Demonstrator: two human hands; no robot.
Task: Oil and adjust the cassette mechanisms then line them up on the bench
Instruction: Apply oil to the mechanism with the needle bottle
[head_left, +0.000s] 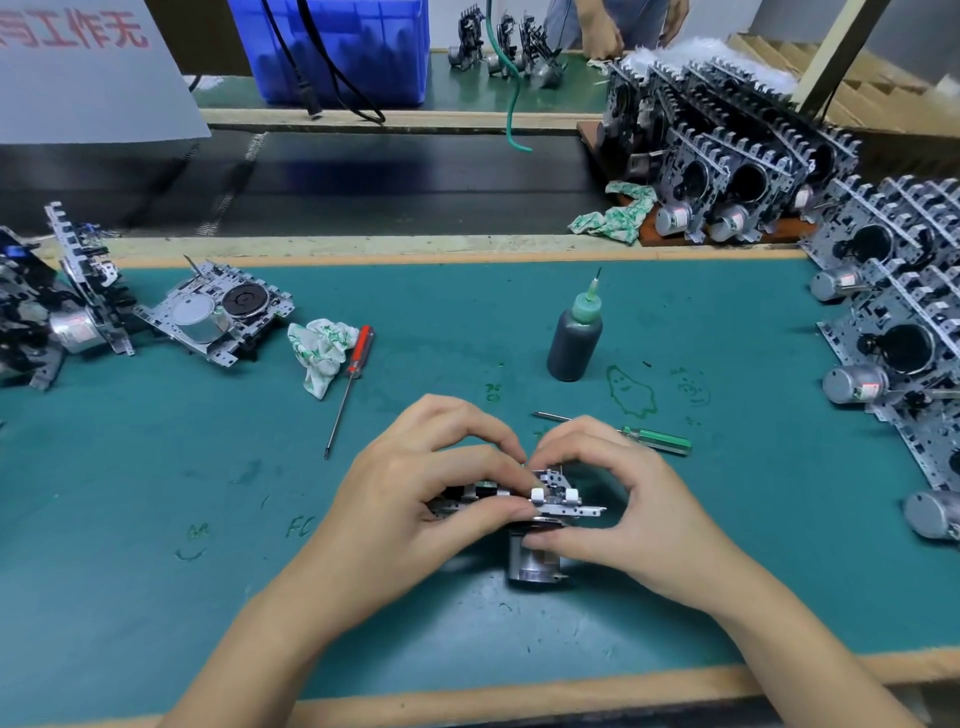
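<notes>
A metal cassette mechanism (563, 506) with a silver motor underneath sits low over the green bench mat (156, 467), held between both hands. My left hand (415, 493) grips its left side, thumb along the front edge and fingers curled over the top. My right hand (618, 499) pinches its right side, thumb on the motor and fingertips meeting the left hand's at the top. The dark oil bottle (575, 338) with a green nozzle stands upright behind them. At left, one mechanism (218, 312) lies flat beside others (47, 317) standing on edge.
A red-handled screwdriver (353, 374) and a crumpled cloth (322, 353) lie to the left, a green-handled screwdriver (649, 439) just behind my right hand. Rows of mechanisms (893, 338) crowd the right edge and a board (727, 156) behind. A conveyor, a blue bin and another person lie beyond.
</notes>
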